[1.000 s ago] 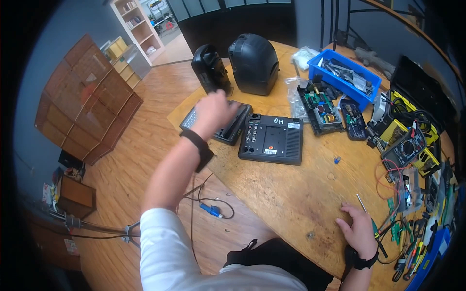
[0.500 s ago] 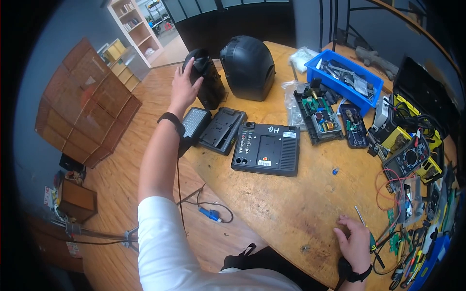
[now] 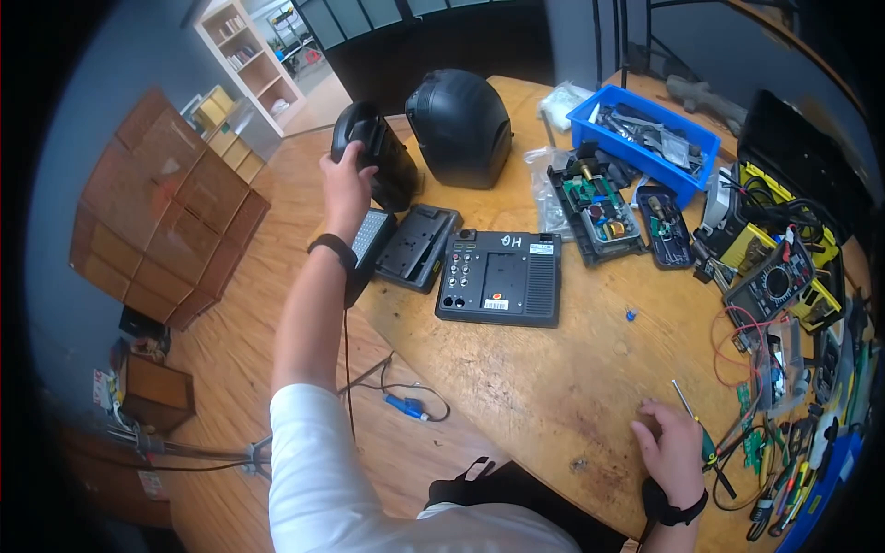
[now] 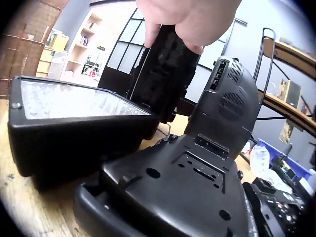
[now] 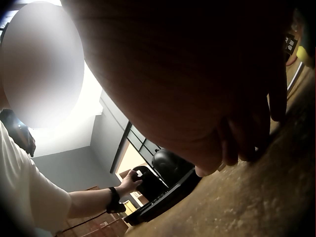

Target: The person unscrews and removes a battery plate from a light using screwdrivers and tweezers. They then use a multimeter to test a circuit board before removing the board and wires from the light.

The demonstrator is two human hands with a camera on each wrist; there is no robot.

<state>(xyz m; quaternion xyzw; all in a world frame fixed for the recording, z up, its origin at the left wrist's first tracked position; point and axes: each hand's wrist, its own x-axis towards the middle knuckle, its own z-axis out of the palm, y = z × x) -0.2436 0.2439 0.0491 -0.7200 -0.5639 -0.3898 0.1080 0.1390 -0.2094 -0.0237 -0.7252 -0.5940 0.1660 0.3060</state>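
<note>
My left hand reaches to the far left of the table and grips an upright black plastic housing. In the left wrist view its fingers and thumb lie on either side of that housing. Just in front stand a black box with a pale, dotted panel and a recessed black casing. Beside them lies a flat black device with round sockets and HQ marked on it. My right hand rests on the tabletop with relaxed fingers, near a green-handled screwdriver.
A large rounded black casing stands at the back. Rightward are a blue bin of parts, an opened circuit board unit, a multimeter and several tools. A blue plug lies below the table edge.
My left hand has moved from above the recessed casing, leftward to the upright black housing, which it now grips. The right hand stays in place on the table.
</note>
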